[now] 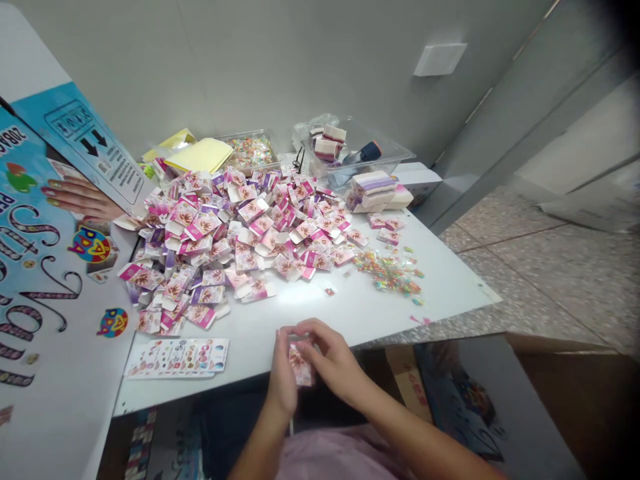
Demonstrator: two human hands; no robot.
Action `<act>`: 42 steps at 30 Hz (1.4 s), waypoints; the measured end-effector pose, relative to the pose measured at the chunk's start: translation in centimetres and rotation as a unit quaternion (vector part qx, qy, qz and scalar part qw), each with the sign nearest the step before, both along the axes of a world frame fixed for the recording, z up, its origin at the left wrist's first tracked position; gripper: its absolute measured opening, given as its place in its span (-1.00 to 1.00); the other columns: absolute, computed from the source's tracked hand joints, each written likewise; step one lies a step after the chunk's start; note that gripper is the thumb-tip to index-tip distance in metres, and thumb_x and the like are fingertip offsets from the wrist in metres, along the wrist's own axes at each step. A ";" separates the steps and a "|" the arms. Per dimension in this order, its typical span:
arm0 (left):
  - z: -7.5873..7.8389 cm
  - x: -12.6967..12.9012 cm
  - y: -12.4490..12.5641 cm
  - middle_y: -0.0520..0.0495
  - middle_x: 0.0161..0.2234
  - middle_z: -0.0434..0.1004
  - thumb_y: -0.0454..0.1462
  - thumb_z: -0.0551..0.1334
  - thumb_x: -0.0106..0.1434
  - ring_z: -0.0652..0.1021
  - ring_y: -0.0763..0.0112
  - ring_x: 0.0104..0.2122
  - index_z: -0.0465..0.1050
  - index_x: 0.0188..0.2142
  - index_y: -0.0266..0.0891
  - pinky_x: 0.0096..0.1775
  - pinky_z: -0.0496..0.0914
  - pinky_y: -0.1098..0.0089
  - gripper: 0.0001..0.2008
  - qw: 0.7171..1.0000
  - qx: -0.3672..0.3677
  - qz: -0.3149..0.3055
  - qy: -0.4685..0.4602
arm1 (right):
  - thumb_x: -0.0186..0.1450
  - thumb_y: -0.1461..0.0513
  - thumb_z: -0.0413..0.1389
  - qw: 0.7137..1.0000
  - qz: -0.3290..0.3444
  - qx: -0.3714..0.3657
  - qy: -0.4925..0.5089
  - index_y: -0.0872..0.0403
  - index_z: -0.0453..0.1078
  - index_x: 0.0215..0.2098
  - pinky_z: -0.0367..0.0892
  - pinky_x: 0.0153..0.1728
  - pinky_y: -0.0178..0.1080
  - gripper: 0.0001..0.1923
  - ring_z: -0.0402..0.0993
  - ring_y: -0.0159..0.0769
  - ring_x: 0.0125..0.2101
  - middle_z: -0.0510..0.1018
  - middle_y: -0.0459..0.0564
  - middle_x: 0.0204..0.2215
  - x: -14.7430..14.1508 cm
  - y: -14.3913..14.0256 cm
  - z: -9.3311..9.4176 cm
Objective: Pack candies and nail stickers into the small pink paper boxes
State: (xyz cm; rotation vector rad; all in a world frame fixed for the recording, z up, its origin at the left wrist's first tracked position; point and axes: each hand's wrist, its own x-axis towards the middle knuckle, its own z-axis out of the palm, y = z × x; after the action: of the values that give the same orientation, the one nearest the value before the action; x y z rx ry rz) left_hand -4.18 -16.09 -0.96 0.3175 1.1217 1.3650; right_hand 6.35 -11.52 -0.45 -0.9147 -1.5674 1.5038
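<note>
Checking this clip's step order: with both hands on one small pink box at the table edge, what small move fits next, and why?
Probably finish closing the small pink box, then set it aside. The left hand and right hand pinch it together at the table's near edge, while the big pile of flat cartons lies unfolded beyond and loose colourful bits sit to the right.

**What you can't see well**

The little pink box (301,365) is mostly hidden behind the fingers (320,333) of both hands. The big blue poster (35,220) is cut off at the left edge. The tiny colourful bits (393,272) on the counter (450,280) are too small to tell.
</note>
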 end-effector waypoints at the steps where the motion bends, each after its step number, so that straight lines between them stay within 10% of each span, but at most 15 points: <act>1: 0.0 0.0 0.0 0.04 -0.45 0.46 0.23 0.11 0.21 0.49 0.41 -0.44 0.37 -0.21 -0.21 -0.40 0.37 0.45 -0.45 1.000 0.001 -0.006 0.018 | 0.30 0.21 0.16 1.000 -0.004 -0.026 0.009 0.01 0.46 -0.24 0.39 -0.17 -0.16 -0.92 0.49 -0.20 -0.19 0.55 0.00 -0.19 0.0 0.1 0.1; 5: 0.4 -0.2 0.0 0.04 -0.48 0.45 0.23 0.08 0.21 0.47 0.39 -0.50 0.37 -0.16 -0.20 -0.47 0.35 0.44 -0.43 0.997 -0.014 -0.026 0.068 | 0.30 0.20 0.18 0.999 -0.033 -0.026 0.023 0.02 0.45 -0.41 0.39 -0.11 -0.12 -0.88 0.50 -0.17 -0.13 0.55 0.01 -0.17 0.0 -0.7 0.5; 12: 0.4 -0.7 -0.2 0.02 -0.49 0.44 0.22 0.03 0.25 0.39 0.45 -0.57 0.37 -0.14 -0.19 -0.56 0.25 0.51 -0.44 0.992 -0.018 -0.061 0.113 | 0.35 0.35 0.06 0.973 0.015 0.220 -0.068 -0.01 0.42 -0.14 0.31 -0.07 -0.06 -0.81 0.41 -0.19 -0.13 0.52 0.05 -0.14 1.1 -2.1 0.4; 27: 0.3 -0.4 -1.4 0.05 -0.53 0.38 0.25 -0.14 0.29 0.36 0.45 -0.58 0.31 -0.01 -0.19 -0.55 0.23 0.49 -0.35 0.978 -0.020 -0.150 0.146 | 0.37 0.26 0.01 0.982 0.034 0.166 -0.080 0.04 0.40 -0.20 0.40 -0.25 -0.15 -0.87 0.43 -0.21 -0.29 0.50 0.04 -0.31 1.5 -3.7 0.6; 31: -0.2 -0.3 -1.3 -0.04 -0.44 0.43 0.34 -0.08 0.17 0.45 0.36 -0.52 0.25 -0.01 -0.21 -0.60 0.24 0.47 -0.25 0.981 0.007 -0.121 0.155 | 0.34 0.09 0.11 0.997 -0.048 0.019 -0.056 0.06 0.41 -0.31 0.40 -0.45 -0.27 -0.79 0.42 -0.33 -0.49 0.49 -0.07 -0.46 3.8 0.8 0.6; 36: -0.4 -1.1 -0.8 -0.07 -0.46 0.45 0.34 0.00 0.14 0.47 0.36 -0.53 0.29 -0.14 -0.25 -0.59 0.23 0.47 -0.28 0.983 0.021 -0.079 0.164 | 0.37 -0.02 -0.02 0.931 -0.337 0.103 -0.096 0.07 0.23 0.01 0.50 -0.38 -0.18 -0.60 0.52 -0.31 -0.44 0.48 0.04 -0.24 8.2 10.8 -0.3; 42: -0.7 -1.1 -1.4 -0.09 -0.46 0.47 0.31 0.01 0.18 0.46 0.37 -0.54 0.33 -0.16 -0.27 -0.57 0.22 0.46 -0.32 0.982 0.015 -0.057 0.179 | 0.25 0.06 0.10 0.901 -0.315 0.193 -0.228 0.12 0.28 0.04 0.36 0.01 0.04 -0.54 0.30 0.01 0.08 0.26 0.27 0.13 8.7 17.4 -1.2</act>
State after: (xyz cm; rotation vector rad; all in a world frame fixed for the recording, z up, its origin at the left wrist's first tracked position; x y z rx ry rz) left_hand -5.30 -17.45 -1.70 0.6583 1.3560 1.2534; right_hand 15.04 5.92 -1.66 -1.4212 -1.5811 0.5179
